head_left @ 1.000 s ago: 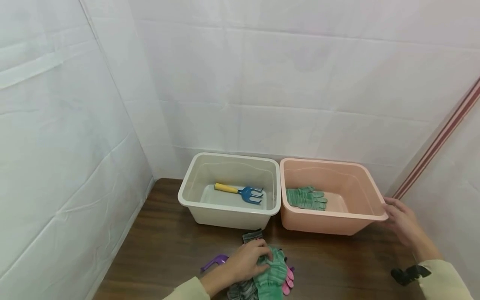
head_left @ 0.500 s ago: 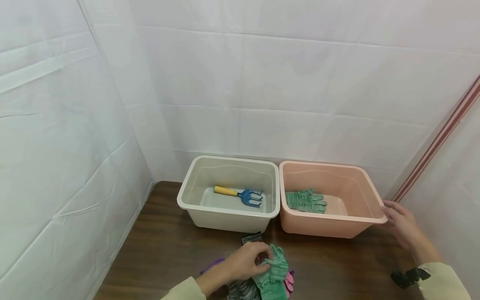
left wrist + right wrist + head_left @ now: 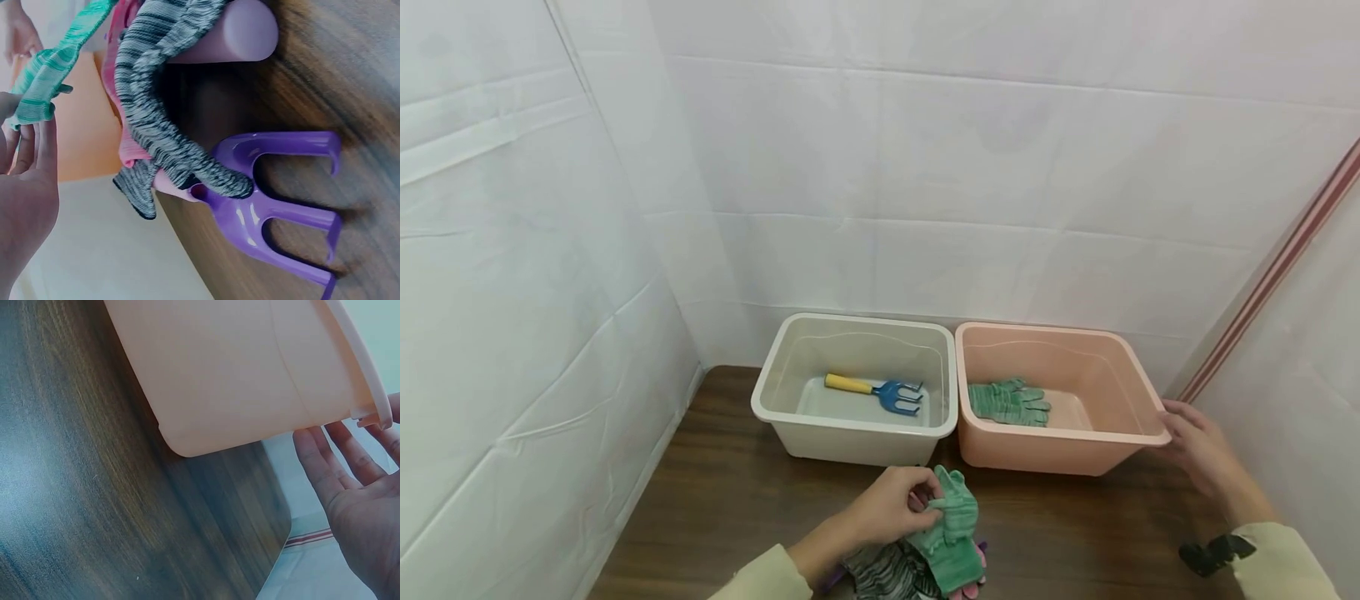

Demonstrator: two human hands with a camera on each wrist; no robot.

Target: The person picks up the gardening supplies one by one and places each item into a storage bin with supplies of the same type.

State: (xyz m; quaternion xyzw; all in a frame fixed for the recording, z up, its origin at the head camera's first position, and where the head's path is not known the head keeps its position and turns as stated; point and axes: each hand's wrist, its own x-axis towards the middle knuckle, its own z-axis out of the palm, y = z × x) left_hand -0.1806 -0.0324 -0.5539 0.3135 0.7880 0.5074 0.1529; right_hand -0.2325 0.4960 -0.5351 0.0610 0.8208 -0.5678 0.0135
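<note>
My left hand (image 3: 891, 508) pinches a green knit glove (image 3: 955, 521) by its finger end, raised over a small pile at the table's front. Under it lie a black-and-grey knit glove (image 3: 150, 94), a pink glove (image 3: 109, 69) and a purple hand fork (image 3: 244, 215), prongs down on the wood. My right hand (image 3: 1202, 442) holds the right end of the pink bin (image 3: 1045, 450), thumb on the rim and fingers against the outer wall. Inside that bin a similar green glove (image 3: 1011, 403) lies flat.
Left of the pink bin stands a grey-white bin (image 3: 857, 442), holding a blue hand fork (image 3: 895, 396) with a yellow handle. A light purple cylinder end (image 3: 250, 31) sticks out from the pile. White sheeting (image 3: 880, 167) encloses the brown table (image 3: 722, 475) at the back and sides.
My left hand has taken hold of the green glove and lifted it slightly up from the pile. The right hand stays at the pink bin's edge.
</note>
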